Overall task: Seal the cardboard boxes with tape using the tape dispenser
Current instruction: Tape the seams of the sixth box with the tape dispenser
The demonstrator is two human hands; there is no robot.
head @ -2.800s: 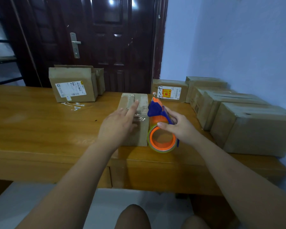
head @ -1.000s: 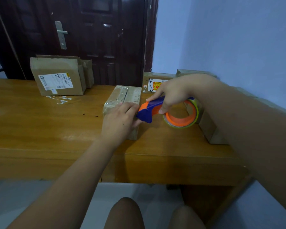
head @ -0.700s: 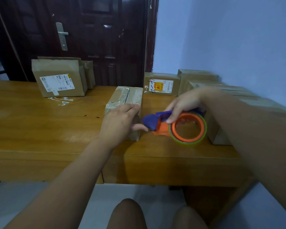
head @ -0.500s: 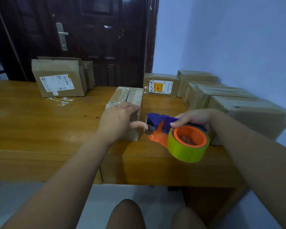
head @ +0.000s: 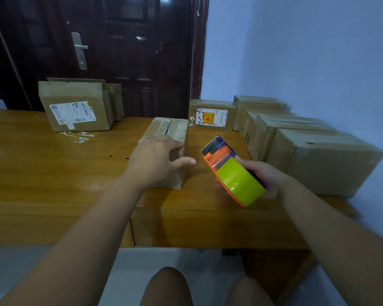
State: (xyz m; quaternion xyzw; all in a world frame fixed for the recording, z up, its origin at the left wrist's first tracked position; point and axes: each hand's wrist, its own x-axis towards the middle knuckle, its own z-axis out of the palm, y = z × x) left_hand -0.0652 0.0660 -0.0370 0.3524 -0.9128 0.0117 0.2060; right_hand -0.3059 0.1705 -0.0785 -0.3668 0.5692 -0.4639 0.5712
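right grip (head: 266,178) wrapped round tape dispenser (head: 232,171), held tilted just above tabletop (head: 53,173), left grip (head: 154,160) spread wide, palm down on near end of cardboard box (head: 171,130), thumb pointing toward dispenser, further boxes (head: 318,160) in a row at right

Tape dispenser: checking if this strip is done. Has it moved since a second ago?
Yes. The tape dispenser has pulled rightward, now apart from the small box, held in the right hand.
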